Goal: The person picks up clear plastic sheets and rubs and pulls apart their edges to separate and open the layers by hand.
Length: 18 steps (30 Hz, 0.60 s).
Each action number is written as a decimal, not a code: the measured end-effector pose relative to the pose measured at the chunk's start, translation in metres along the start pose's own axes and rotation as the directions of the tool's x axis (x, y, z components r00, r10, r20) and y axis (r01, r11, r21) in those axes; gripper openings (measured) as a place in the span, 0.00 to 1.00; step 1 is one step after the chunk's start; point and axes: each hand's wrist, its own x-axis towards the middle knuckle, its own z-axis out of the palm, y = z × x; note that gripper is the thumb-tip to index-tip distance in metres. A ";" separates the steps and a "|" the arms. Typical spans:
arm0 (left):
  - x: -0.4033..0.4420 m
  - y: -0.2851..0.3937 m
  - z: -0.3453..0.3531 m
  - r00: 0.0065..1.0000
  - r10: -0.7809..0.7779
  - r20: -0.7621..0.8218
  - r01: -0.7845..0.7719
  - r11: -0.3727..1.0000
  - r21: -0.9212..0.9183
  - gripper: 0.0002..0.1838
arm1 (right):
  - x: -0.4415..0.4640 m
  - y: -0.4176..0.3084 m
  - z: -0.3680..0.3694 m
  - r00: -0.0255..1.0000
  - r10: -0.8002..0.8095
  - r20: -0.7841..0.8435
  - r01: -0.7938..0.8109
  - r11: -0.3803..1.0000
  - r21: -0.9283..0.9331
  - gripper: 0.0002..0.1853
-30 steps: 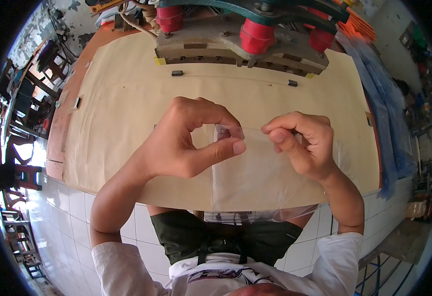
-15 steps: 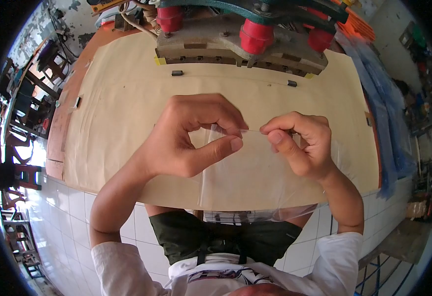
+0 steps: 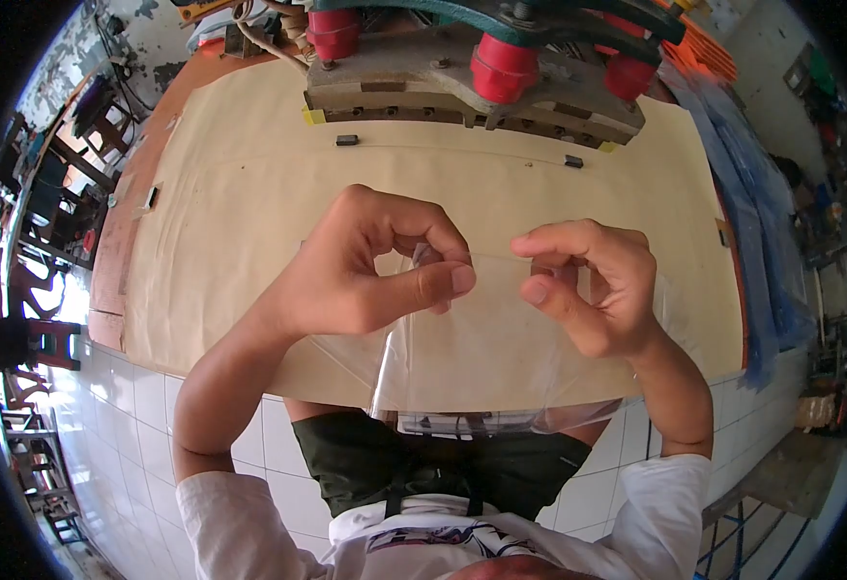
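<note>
A clear plastic sheet [image 3: 481, 358] lies over the front of the paper-covered table and hangs past its near edge. My left hand [image 3: 370, 271] pinches the top edge of the sheet between thumb and forefinger, with the other fingers curled behind. To the right, my right hand [image 3: 602, 285] is just above the sheet. Its thumb and forefinger are apart, and nothing shows between their tips. Its other fingers are curled and partly hidden. A bright fold in the plastic runs down below my left hand.
A machine head with a long metal bar [image 3: 472, 92] and red insulators overhangs the back of the table [image 3: 220, 193]. Two small black blocks [image 3: 347, 141] sit in front of it. Blue plastic sheeting [image 3: 752, 213] drapes over the right edge.
My right thumb and forefinger have parted and let go of the sheet's edge. My left fingers have drawn slightly left, and the fold in the plastic has shifted left and become brighter.
</note>
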 end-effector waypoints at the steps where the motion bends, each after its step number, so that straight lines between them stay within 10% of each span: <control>1: 0.000 0.000 -0.001 1.000 -0.017 0.009 0.017 1.000 -0.017 0.07 | 0.000 0.001 0.000 1.000 0.001 0.001 -0.001 1.000 0.001 0.11; 18: 0.001 -0.001 0.000 0.998 -0.064 0.017 0.065 0.994 -0.089 0.07 | 0.001 0.002 0.000 0.997 -0.019 0.070 0.024 0.996 -0.082 0.16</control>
